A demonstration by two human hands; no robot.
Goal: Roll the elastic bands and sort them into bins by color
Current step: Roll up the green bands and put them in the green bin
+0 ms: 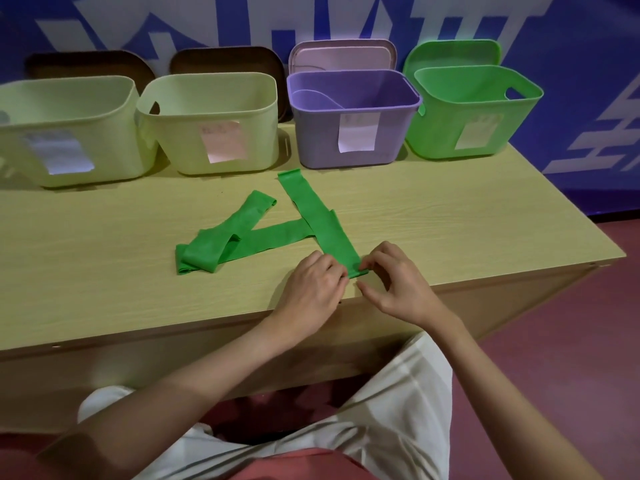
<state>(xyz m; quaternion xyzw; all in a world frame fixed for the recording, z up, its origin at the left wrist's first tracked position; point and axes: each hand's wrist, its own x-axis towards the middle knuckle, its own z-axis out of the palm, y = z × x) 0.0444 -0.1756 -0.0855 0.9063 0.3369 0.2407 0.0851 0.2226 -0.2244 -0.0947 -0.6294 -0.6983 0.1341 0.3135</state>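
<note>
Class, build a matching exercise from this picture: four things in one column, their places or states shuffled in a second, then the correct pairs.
Things
1. green band
2. purple bin
3. green bin
4. both hands, left hand and right hand

Places or states
A. far right of the row
B. pinching the band's near end
C. lying unrolled on the table
D. third from the left

Pairs: 1-C, 2-D, 3-A, 4-B

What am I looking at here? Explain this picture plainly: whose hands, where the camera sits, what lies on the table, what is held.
No machine here: a person wears a camera on the head, looking down at their own bare hands. The left hand and right hand pinch the near end of a green elastic band, about to roll it. It lies on a pale wooden table. At the back stand four bins: two pale yellow-green bins, a purple bin and a green bin, each with a paper label. Whether the green strips are one band or several, I cannot tell.
</note>
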